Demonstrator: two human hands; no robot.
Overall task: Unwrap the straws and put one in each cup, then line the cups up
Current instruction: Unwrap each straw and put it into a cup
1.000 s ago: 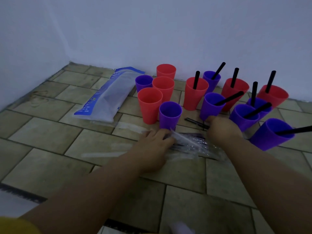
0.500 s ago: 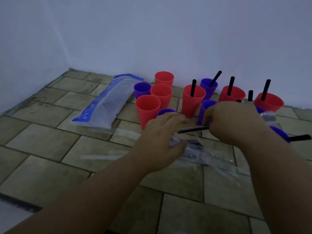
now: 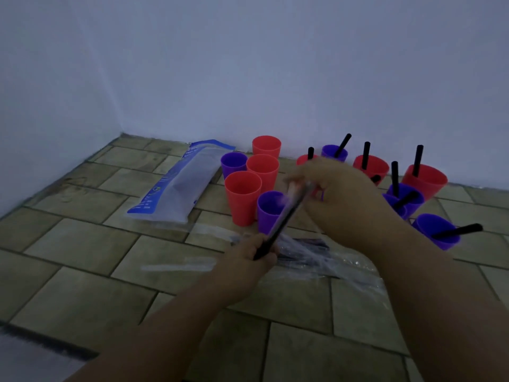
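Observation:
A black straw (image 3: pixel 281 224) in a clear wrapper slants between my hands above the tiled floor. My left hand (image 3: pixel 249 257) grips its lower end. My right hand (image 3: pixel 338 194) pinches the upper end, which is blurred. Beyond the straw stand several red and purple cups without straws, such as a red cup (image 3: pixel 242 197) and a purple cup (image 3: pixel 268 209). To the right, several cups hold black straws, among them a purple cup (image 3: pixel 438 230). More wrapped straws (image 3: pixel 311 249) lie on the floor under my hands.
A blue and clear plastic bag (image 3: pixel 179 188) lies on the floor to the left of the cups. Crumpled clear wrappers (image 3: pixel 355 268) spread on the tiles under my right arm. White walls meet in the corner behind the cups.
Both hands have lifted one wrapped straw off the pile. The straw has swung from level to slanted, my left hand now low on it and my right hand higher.

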